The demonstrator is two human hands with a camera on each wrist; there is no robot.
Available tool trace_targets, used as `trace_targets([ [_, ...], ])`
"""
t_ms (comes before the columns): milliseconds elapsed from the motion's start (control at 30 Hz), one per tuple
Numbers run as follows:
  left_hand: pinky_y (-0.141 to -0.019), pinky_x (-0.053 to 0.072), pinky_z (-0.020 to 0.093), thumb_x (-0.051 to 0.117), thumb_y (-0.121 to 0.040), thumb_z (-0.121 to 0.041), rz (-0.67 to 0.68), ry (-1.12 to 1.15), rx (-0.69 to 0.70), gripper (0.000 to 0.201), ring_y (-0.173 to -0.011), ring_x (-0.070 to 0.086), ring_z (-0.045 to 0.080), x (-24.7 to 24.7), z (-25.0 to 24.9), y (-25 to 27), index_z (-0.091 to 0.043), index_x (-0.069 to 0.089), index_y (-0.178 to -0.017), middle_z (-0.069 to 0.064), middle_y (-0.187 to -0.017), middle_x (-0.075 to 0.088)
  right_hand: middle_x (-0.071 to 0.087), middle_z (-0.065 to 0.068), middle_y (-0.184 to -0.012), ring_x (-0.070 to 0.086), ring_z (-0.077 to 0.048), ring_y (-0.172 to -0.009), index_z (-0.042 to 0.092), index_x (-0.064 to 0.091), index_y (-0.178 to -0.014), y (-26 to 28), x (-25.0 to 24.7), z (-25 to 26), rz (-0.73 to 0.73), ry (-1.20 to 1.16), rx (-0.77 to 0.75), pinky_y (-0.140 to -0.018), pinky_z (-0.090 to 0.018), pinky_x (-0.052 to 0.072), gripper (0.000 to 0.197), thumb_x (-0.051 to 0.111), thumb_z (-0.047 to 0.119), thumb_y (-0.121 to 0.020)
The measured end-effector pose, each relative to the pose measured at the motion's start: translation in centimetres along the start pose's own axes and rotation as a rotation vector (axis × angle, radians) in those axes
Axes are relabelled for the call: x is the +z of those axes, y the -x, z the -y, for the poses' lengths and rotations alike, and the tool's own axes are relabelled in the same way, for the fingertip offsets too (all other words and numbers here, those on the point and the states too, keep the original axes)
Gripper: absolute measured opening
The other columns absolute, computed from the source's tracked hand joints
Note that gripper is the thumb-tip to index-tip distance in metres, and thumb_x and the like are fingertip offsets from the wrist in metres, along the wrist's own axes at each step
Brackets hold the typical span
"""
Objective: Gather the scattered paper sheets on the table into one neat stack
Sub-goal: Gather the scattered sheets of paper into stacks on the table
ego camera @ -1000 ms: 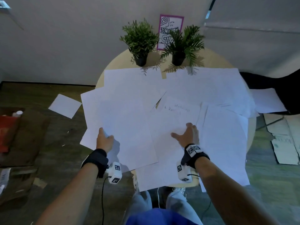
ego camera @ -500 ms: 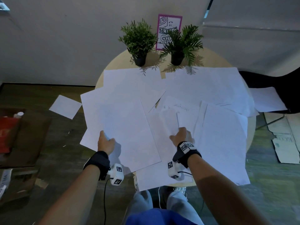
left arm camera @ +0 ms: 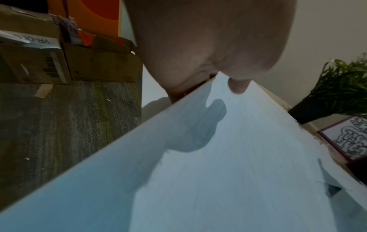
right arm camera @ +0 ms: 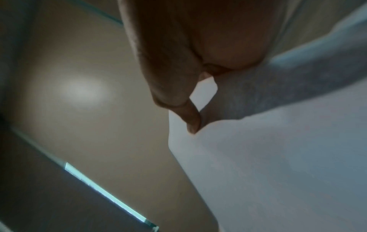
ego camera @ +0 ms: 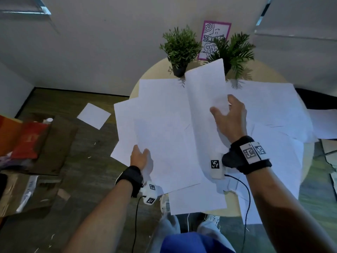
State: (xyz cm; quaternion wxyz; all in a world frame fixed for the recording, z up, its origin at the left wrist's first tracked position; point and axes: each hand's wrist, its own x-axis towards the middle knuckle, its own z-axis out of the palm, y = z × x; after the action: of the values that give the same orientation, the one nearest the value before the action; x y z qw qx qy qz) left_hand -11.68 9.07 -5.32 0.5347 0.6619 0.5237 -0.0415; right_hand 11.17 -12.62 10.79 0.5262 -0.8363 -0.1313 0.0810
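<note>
I see one round surface (ego camera: 308, 161) under both hands, buried in overlapping paper sheets (ego camera: 264, 106), too many to count. Beyond my hands stand two potted plants (ego camera: 180, 50). My right hand (ego camera: 228, 117) pinches one raised sheet (ego camera: 206, 88); my left hand (ego camera: 139, 157) grips another sheet (ego camera: 164, 143) by its near corner, thumb on top

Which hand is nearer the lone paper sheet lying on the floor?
Left. The left hand grips a sheet at the table's left edge, on the same side as the floor sheet. The right hand holds a lifted sheet over the table's middle, farther away.
</note>
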Motion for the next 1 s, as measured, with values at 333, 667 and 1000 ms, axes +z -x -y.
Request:
trace_targets([
  [333, -0.119, 0.026, 0.046, 0.028, -0.092, -0.070, 0.028, 0.380, -0.137, 0.084, -0.143, 0.033, 0.028, -1.3, -2.1, 1.2, -0.011, 0.028, -0.153, 0.007, -0.157, 0.033, 0.062, -0.003, -0.128, 0.054, -0.022, -0.123, 0.000, 0.054, -0.134, 1.3, 6.3, -1.8, 0.318, -0.063, 0.242, -0.101, -0.022, 0.042, 0.050, 0.072, 0.016, -0.089],
  [667, -0.114, 0.030, 0.044, 0.054, -0.089, -0.062, 0.124, 0.296, -0.103, 0.084, -0.144, 0.029, 0.030, -1.3, -1.2, 0.9, -0.010, 0.031, -0.150, 0.010, -0.156, 0.032, 0.062, -0.006, -0.132, 0.065, -0.030, -0.108, 0.020, 0.048, -0.139, 3.2, 13.1, -11.6, 0.356, 0.344, 0.443, -0.092, -0.043, 0.055, 0.063, 0.068, 0.039, -0.083],
  [1000, -0.116, 0.027, 0.040, 0.054, -0.098, -0.008, 0.091, -0.024, 0.005, 0.069, -0.146, 0.024, 0.032, -0.5, -1.3, 1.2, -0.007, 0.014, -0.154, 0.013, -0.159, 0.023, 0.056, -0.012, -0.131, 0.058, -0.035, -0.113, 0.020, 0.042, -0.138, 3.8, 15.2, -10.2, 0.434, 0.422, 0.379, -0.096, -0.047, 0.050, 0.054, 0.066, 0.031, -0.090],
])
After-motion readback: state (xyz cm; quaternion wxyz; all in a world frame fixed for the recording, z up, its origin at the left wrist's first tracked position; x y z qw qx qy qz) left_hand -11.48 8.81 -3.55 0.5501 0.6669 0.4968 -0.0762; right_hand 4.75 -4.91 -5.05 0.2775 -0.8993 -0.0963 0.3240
